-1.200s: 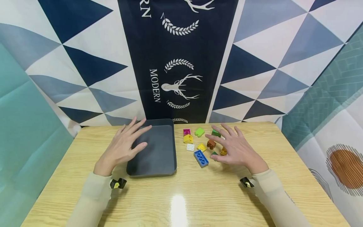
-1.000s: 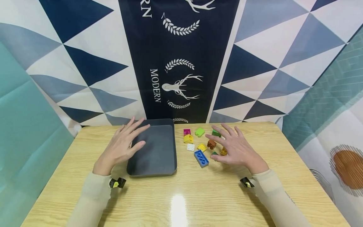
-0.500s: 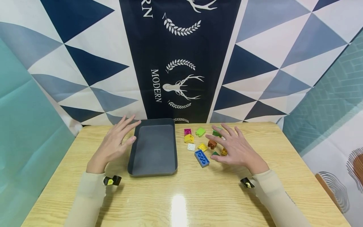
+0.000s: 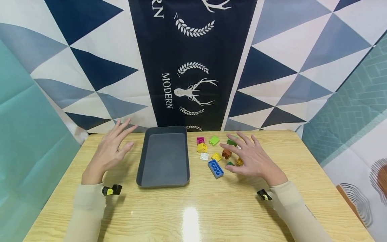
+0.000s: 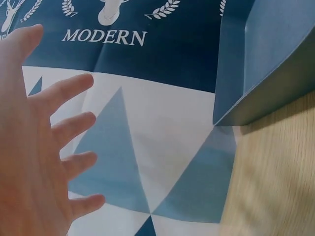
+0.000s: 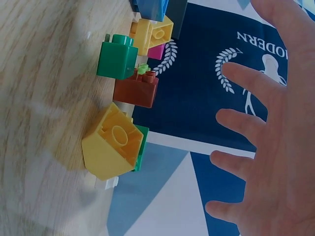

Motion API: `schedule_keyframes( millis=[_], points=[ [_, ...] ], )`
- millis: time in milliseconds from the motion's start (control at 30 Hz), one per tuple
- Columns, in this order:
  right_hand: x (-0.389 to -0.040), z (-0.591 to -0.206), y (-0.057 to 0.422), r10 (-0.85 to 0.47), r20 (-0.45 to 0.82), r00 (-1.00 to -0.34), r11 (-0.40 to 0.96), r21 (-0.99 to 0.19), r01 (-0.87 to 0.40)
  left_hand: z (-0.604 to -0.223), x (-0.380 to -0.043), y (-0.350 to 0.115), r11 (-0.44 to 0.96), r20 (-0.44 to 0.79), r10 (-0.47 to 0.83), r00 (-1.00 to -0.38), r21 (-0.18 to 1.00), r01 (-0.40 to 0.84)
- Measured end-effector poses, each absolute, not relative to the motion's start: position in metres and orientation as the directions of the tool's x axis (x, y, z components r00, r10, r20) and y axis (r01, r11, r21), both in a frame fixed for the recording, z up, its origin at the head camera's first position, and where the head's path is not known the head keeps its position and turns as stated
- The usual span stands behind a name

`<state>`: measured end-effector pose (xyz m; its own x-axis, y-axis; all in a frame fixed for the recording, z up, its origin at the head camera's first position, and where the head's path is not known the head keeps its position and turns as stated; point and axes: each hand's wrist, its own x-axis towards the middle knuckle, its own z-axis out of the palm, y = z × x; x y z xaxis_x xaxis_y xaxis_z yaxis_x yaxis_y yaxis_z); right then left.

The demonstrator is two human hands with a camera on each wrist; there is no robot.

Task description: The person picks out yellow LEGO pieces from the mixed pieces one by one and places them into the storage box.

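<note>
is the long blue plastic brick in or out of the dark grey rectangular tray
Out: in the head view the blue brick lies on the wooden table, with a gap between it and the tray.

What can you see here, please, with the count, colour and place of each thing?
Table: one, pale wood, foreground.
Backdrop: one, navy, blue and white, behind.
Side hangings: two, teal left, teal and white right.
Tray: one, dark grey, left of centre.
Magenta brick: one, magenta, right of tray.
Lime brick: one, lime, right of magenta.
Blue brick: one, blue, frontmost.
Yellow bricks: two, yellow, near magenta and behind blue.
Brown brick: one, brown, right of yellow.
Green bricks: two, green, near brown.
Amber brick: one, amber, right of brown.
White bricks: two, white, one near tray, one mostly hidden.
Sleeves: two, cream, forearms.
Wrist devices: two, black, wrists.
Left hand: one, left of tray.
Right hand: one, near bricks.
</note>
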<state>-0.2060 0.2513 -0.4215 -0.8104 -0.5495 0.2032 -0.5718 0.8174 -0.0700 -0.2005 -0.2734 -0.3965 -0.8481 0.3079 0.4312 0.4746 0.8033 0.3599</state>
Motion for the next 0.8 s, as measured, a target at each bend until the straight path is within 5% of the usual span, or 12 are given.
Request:
schedule_keyframes(
  millis=[400, 800],
  points=[
    [-0.207, -0.42, 0.251, -0.558, 0.195, -0.806, 0.814, -0.059, -0.578, -0.408, -0.21, -0.272, 0.497, 0.487, 0.301, -0.82, 0.653, 0.571],
    [-0.21, -0.419, 0.251, -0.559, 0.192, -0.807, 0.812, -0.071, -0.579, -0.423, -0.215, -0.271, 0.156, 0.462, 0.233, -0.856, 0.851, 0.501]
  ],
)
